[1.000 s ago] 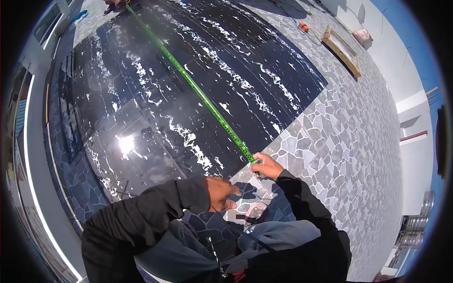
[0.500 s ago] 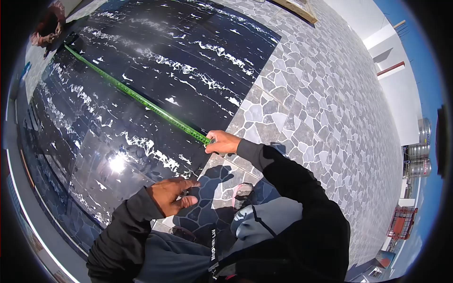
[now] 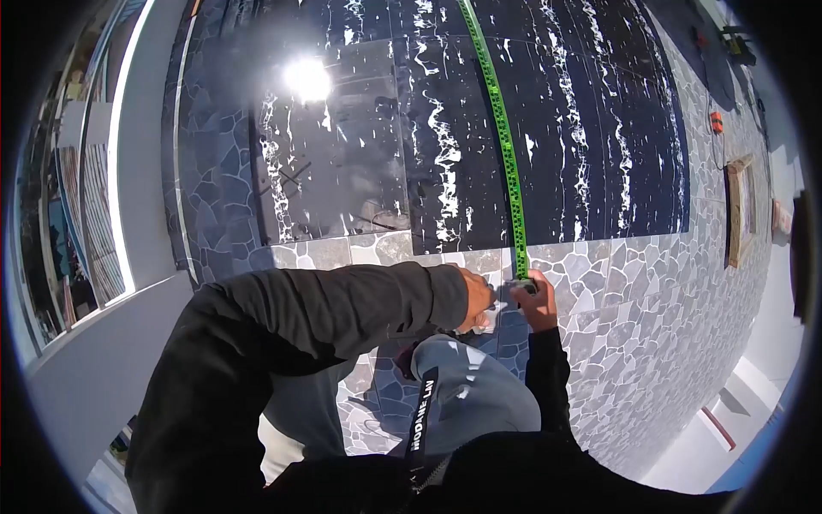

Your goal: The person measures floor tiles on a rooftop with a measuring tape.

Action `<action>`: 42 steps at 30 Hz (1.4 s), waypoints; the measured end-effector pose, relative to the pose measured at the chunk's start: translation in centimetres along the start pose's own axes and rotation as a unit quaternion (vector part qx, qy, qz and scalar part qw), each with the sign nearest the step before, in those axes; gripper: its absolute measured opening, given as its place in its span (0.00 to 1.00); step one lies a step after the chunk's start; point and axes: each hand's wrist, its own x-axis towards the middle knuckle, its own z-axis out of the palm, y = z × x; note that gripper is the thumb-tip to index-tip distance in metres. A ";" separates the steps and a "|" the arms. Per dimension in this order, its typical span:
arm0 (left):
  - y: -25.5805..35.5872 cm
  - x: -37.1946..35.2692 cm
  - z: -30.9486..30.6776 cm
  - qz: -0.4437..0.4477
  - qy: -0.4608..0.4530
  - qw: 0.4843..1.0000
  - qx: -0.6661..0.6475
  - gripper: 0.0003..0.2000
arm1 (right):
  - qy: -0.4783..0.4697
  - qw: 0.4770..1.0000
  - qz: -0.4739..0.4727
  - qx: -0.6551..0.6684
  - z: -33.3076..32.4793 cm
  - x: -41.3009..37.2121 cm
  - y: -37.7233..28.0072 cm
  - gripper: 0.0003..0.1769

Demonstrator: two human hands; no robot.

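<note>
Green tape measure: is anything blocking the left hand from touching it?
Nothing visible is. Only stone-patterned floor shows in the gap between the left hand and the green tape measure. The right hand holds its near end, from the other side.

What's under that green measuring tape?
Dark, white-streaked slabs show on both sides, then patterned floor near the right hand. The strip beneath the tape is covered.
</note>
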 end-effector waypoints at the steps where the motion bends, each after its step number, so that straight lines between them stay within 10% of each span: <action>1: -0.2 -0.3 1.6 -0.043 0.052 0.997 -0.030 0.23 | -0.022 1.000 0.007 -0.001 0.1 -1.9 -0.9 0.14; 7: 6.0 -4.5 13.9 -0.110 0.255 0.911 -0.304 0.30 | -0.059 0.990 0.129 -0.022 -0.4 -19.0 -9.9 0.16; 15: 17.8 -14.8 29.3 -0.059 -0.036 0.901 -0.428 0.23 | -0.037 0.978 0.169 -0.117 -2.3 -39.1 -15.4 0.24; 20: 25.6 -11.3 21.3 -0.142 0.039 0.880 -0.451 0.28 | -0.010 0.983 0.161 -0.090 -4.3 -44.0 -11.0 0.25; 26: 34.3 -0.1 18.5 -0.218 0.100 0.562 -0.791 0.17 | -0.056 0.980 0.159 -0.102 -14.7 -47.6 -8.2 0.29; 30: 43.3 7.6 15.3 -0.233 0.160 0.633 -0.721 0.14 | 0.004 0.990 0.134 -0.051 -23.9 -51.7 -5.6 0.29; 37: 46.9 21.2 5.0 -0.011 0.383 0.464 -0.799 0.13 | -0.011 0.973 0.227 -0.037 -39.3 -57.4 -1.9 0.27; 42: 44.3 30.0 -6.3 -0.100 0.501 0.384 -0.769 0.15 | -0.003 0.948 0.289 -0.133 -51.6 -56.8 -0.8 0.30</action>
